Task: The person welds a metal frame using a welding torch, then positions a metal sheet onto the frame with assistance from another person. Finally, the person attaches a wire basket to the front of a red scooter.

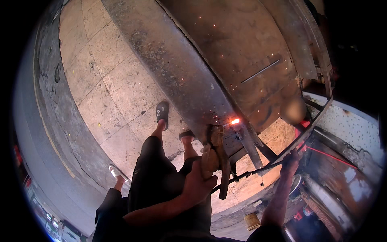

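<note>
My left hand (pixel 199 183) is closed around the worn, brownish grip of a welding electrode holder (pixel 213 155), whose lever sticks out on its right side. Just beyond the holder's far end, a bright orange-white glow (pixel 235 121) burns on the long steel plate (pixel 173 64), with sparks scattered around it. The electrode between holder and glow is hard to make out. To the right, my right hand (pixel 290 161) is closed on a dark metal bar (pixel 260 169) along the near side of the framework; its fingers are dim.
A loose thin rod (pixel 260 71) lies on the brown sheet (pixel 242 36). Another person's sandaled foot (pixel 117 173) is at the left on the tiled floor (pixel 109 80). A speckled white panel (pixel 350 125), a red rod (pixel 334 157) and a yellowish container (pixel 252 222) are at the right.
</note>
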Demonstrator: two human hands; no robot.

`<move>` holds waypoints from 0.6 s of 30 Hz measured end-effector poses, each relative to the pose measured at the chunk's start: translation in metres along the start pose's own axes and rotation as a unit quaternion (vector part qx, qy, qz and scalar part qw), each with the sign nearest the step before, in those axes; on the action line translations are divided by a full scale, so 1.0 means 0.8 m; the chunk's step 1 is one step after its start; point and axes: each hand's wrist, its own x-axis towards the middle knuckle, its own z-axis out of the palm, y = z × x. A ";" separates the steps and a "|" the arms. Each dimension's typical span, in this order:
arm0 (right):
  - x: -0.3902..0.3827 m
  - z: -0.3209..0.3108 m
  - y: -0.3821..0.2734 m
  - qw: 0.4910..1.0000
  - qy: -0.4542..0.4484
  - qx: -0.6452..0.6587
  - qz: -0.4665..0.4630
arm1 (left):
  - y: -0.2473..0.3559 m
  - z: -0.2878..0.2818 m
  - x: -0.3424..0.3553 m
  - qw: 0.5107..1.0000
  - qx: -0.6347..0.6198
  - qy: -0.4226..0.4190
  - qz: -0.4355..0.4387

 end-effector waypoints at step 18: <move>-0.001 -0.004 0.000 1.000 -0.015 0.017 0.010 | 0.001 0.003 0.005 0.999 -0.017 -0.021 -0.023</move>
